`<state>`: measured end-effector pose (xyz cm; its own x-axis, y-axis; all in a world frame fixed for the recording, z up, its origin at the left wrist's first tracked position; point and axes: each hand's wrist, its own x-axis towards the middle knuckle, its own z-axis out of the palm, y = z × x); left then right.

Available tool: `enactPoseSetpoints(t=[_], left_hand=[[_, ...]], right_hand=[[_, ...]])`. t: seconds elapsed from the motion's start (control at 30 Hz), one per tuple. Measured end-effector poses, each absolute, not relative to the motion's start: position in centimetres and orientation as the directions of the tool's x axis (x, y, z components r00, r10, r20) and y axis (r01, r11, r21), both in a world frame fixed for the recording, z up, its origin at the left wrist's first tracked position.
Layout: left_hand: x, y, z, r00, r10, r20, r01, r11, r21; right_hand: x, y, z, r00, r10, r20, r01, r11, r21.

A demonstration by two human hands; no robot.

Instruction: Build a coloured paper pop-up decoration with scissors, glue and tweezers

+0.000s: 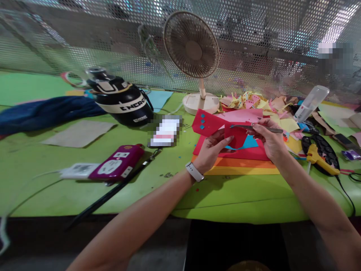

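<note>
My left hand (213, 148), with a white band at the wrist, holds a folded red paper piece (205, 126) above the table. Small blue diamonds run in a column down its left part. Between the fingers of my right hand (267, 137) are metal tweezers (272, 129), their tips over the right part of the red piece, where a small blue bit shows. Beneath my hands lies a stack of sheets: a blue sheet (249, 142), a red sheet (228, 153) and an orange sheet (242, 162). Pink paper (245, 114) shows behind the red piece.
A fan (194, 49) stands behind the stack. Paper scraps (254, 101), a clear bottle (311, 102) and a yellow glue gun (318, 160) are at the right. Leftward are a phone (166, 131), a purple power strip (118, 163), a black jug (124, 101) and dark blue cloth (47, 113).
</note>
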<state>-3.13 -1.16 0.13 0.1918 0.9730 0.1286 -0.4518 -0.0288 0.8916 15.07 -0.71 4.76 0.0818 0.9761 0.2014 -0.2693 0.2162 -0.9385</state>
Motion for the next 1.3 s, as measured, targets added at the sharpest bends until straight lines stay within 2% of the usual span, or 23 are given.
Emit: enactPoseSetpoints(t=[0.67, 0.77, 0.83, 0.9, 0.97, 1.07, 1.3], left_hand=[[-3.2, -1.3, 0.1, 0.199, 0.971, 0.132, -0.415, -0.038, 0.909], [-3.2, -1.3, 0.0, 0.212, 0.968, 0.132, -0.395, -0.038, 0.918], [-3.1, -1.4, 0.0, 0.239, 0.962, 0.134, -0.365, -0.039, 0.930], [-3.0, -1.6, 0.0, 0.265, 0.954, 0.143, -0.333, -0.049, 0.942], [-2.9, -1.8, 0.1, 0.286, 0.946, 0.153, -0.311, -0.059, 0.948], [-2.8, -2.0, 0.2, 0.331, 0.931, 0.157, -0.297, -0.055, 0.953], [-2.8, -2.0, 0.2, 0.398, 0.903, 0.163, -0.294, -0.043, 0.955]], right_hand=[[15.6, -0.2, 4.4, 0.075, 0.975, 0.210, -0.291, 0.223, -0.930], [15.7, -0.3, 4.7, 0.126, 0.952, 0.280, -0.222, 0.302, -0.927], [15.6, -0.6, 4.8, 0.158, 0.909, 0.386, -0.117, 0.406, -0.907], [15.4, -0.8, 4.9, 0.113, 0.856, 0.504, 0.016, 0.505, -0.863], [15.2, -1.2, 4.8, 0.012, 0.836, 0.549, 0.116, 0.544, -0.831], [14.6, -1.5, 4.5, -0.079, 0.868, 0.490, 0.156, 0.496, -0.854], [14.0, -1.7, 3.6, -0.083, 0.913, 0.401, 0.092, 0.407, -0.909]])
